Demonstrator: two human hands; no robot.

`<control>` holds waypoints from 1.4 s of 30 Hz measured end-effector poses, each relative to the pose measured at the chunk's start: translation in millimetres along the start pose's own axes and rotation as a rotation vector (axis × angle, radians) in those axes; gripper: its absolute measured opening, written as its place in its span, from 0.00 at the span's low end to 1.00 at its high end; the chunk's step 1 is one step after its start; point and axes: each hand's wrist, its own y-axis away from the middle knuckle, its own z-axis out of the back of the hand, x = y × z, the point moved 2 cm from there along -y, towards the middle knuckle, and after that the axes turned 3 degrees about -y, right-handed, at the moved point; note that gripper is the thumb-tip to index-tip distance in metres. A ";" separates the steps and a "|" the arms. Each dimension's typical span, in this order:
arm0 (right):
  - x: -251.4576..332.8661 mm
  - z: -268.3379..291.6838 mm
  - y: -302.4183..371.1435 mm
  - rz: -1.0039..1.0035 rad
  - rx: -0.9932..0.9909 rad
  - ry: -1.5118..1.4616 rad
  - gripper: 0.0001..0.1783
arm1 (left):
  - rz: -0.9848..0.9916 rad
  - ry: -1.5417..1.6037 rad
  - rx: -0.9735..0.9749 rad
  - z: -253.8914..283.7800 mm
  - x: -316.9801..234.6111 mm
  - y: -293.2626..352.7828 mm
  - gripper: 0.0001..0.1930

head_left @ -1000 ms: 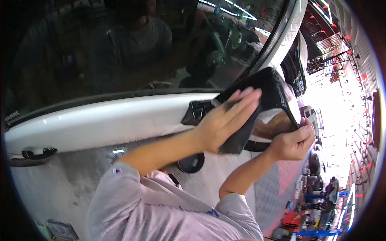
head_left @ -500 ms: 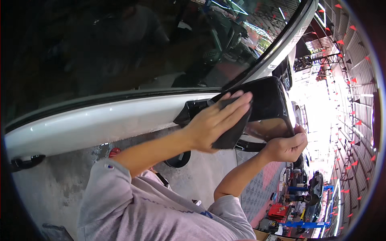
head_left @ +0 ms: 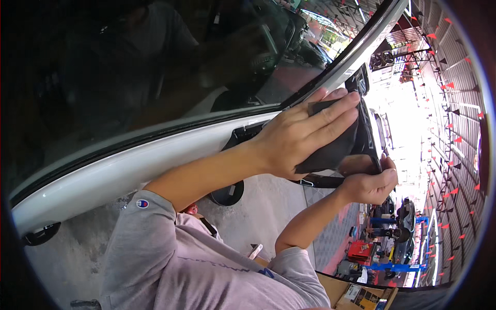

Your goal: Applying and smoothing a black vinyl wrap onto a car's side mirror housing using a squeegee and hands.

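One black mirror (head_left: 361, 135) on white door (head_left: 129, 165) (by window). Two hands: left hand (head_left: 299, 135) flat over mirror, fingers spread; right hand (head_left: 369, 185) pinching lower edge.

Setting: open-sided vehicle workshop, daylit.
Floor (head_left: 268, 206): grey concrete, stained and worn, lit from the right.
Roof (head_left: 454, 103): dark ribbed sheeting, strung with rows of small red pennants (head_left: 454, 139).
Opening (head_left: 408, 119): very bright, overexposed daylight.
Equipment: red tool cart (head_left: 360, 251) and blue metal frame (head_left: 400, 267) at lower right; cardboard box (head_left: 361, 294) at the bottom edge.
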 end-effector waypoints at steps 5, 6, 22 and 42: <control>-3.8 -9.6 6.5 -0.010 0.002 0.018 0.23 | 0.195 -0.048 -0.026 -13.8 -18.0 61.5 0.37; -5.2 -12.4 6.1 -0.003 -0.011 0.008 0.23 | 0.157 -0.046 -0.051 -12.6 -14.2 50.4 0.41; -26.3 -11.1 -13.9 0.042 -0.026 0.059 0.25 | 0.380 -0.080 -0.177 -41.6 -36.6 52.7 0.50; -26.4 -21.6 -17.7 0.102 -0.096 -0.028 0.23 | 0.797 -0.113 -0.307 -34.7 -76.5 63.6 0.31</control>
